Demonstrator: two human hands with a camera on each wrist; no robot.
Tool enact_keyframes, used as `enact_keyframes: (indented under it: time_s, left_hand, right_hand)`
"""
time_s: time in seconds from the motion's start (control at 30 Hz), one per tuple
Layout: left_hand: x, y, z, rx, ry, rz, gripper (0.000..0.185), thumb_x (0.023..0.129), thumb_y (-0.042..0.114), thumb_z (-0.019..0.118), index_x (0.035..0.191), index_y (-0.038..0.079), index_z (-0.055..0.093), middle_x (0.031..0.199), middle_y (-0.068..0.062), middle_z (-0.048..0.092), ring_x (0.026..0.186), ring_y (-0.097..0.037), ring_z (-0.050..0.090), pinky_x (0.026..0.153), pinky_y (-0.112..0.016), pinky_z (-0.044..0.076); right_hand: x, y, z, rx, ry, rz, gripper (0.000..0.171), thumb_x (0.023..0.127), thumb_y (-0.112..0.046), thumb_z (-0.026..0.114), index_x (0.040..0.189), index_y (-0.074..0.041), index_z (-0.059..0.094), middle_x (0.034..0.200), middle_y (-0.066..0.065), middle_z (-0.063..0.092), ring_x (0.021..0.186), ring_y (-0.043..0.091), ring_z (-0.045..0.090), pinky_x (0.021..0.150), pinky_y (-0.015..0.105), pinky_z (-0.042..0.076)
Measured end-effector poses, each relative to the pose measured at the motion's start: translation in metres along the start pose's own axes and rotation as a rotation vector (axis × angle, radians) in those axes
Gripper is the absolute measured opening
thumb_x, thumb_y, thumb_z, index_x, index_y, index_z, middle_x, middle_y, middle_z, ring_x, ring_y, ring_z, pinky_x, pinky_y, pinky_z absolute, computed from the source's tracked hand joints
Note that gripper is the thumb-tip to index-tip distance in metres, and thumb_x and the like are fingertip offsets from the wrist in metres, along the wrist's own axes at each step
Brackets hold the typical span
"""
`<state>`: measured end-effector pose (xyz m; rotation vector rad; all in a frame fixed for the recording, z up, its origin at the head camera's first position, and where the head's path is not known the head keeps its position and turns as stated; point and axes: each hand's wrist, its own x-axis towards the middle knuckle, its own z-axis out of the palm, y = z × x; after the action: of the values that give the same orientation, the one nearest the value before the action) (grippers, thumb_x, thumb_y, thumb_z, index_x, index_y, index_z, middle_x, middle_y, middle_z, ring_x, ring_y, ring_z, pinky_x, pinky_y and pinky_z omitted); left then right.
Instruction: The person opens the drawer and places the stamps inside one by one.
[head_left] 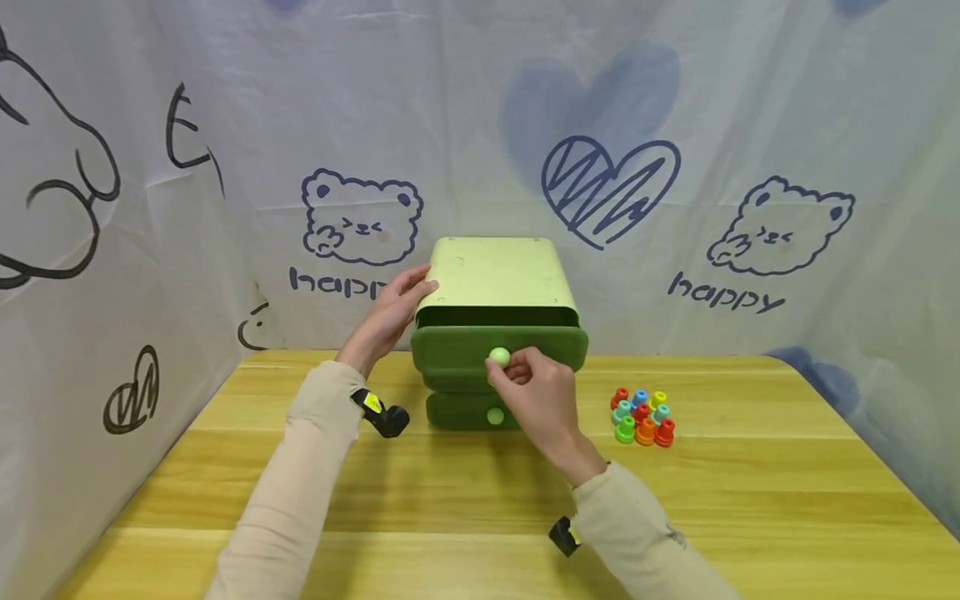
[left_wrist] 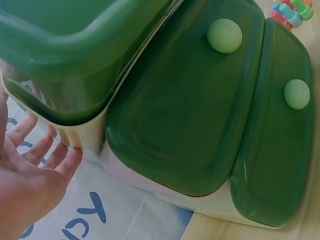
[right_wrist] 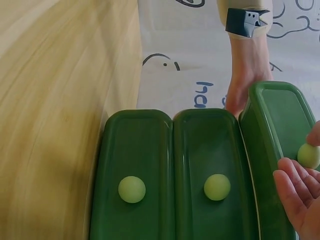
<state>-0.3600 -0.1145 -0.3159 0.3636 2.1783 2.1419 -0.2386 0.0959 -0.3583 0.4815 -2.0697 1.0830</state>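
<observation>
A small chest of drawers with a pale yellow-green top [head_left: 491, 271] and dark green drawer fronts stands on the table. The top drawer [head_left: 450, 350] is pulled partly out, showing a dark gap under the lid. My right hand [head_left: 543, 408] pinches its round light-green knob [head_left: 499, 357] between thumb and fingers. In the right wrist view that knob [right_wrist: 308, 156] sits at the fingertips. My left hand [head_left: 386, 317] rests against the chest's left side near the top, its fingers extended along the wall. Two lower drawers, the middle drawer [left_wrist: 180, 110] and bottom drawer [left_wrist: 272, 135], are closed.
To the right of the chest, several small colourful pegs [head_left: 642, 415] stand in a cluster on the wooden table [head_left: 450, 533]. A white cloth [head_left: 480, 108] printed with bears and hearts hangs behind the table and along its left side.
</observation>
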Motion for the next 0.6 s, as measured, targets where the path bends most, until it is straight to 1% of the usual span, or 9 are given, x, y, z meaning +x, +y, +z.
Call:
enact_keyframes:
  time_s: [0.27, 0.47, 0.6]
  left_hand:
    - [-0.0028, 0.003, 0.0004, 0.012, -0.014, -0.01, 0.058, 0.1, 0.021, 0.052, 0.151, 0.006, 0.03, 0.152, -0.013, 0.031, 0.139, -0.025, 0.029, 0.115, -0.042, 0.024]
    - [-0.0016, 0.0015, 0.0009, 0.0, -0.018, -0.006, 0.058, 0.1, 0.02, 0.052, 0.151, 0.005, 0.029, 0.153, -0.013, 0.03, 0.138, -0.025, 0.03, 0.114, -0.038, 0.025]
    - [-0.0014, 0.0008, 0.0004, -0.007, -0.016, -0.004, 0.058, 0.1, 0.02, 0.051, 0.151, 0.005, 0.028, 0.153, -0.013, 0.03, 0.138, -0.024, 0.031, 0.114, -0.037, 0.026]
  right_hand:
    - [-0.0048, -0.0041, -0.0043, 0.002, 0.004, -0.039, 0.017, 0.081, -0.012, 0.077, 0.075, -0.002, 0.065, 0.065, 0.005, 0.064, 0.056, 0.013, 0.06, 0.053, 0.024, 0.053]
    - [-0.008, -0.0075, -0.0083, -0.001, 0.005, -0.067, 0.017, 0.08, -0.011, 0.078, 0.074, -0.002, 0.065, 0.065, 0.005, 0.064, 0.056, 0.013, 0.061, 0.052, 0.023, 0.053]
    - [-0.0102, -0.0096, -0.0102, 0.004, -0.003, -0.062, 0.017, 0.08, -0.012, 0.078, 0.074, -0.002, 0.065, 0.065, 0.005, 0.064, 0.056, 0.013, 0.061, 0.052, 0.022, 0.053]
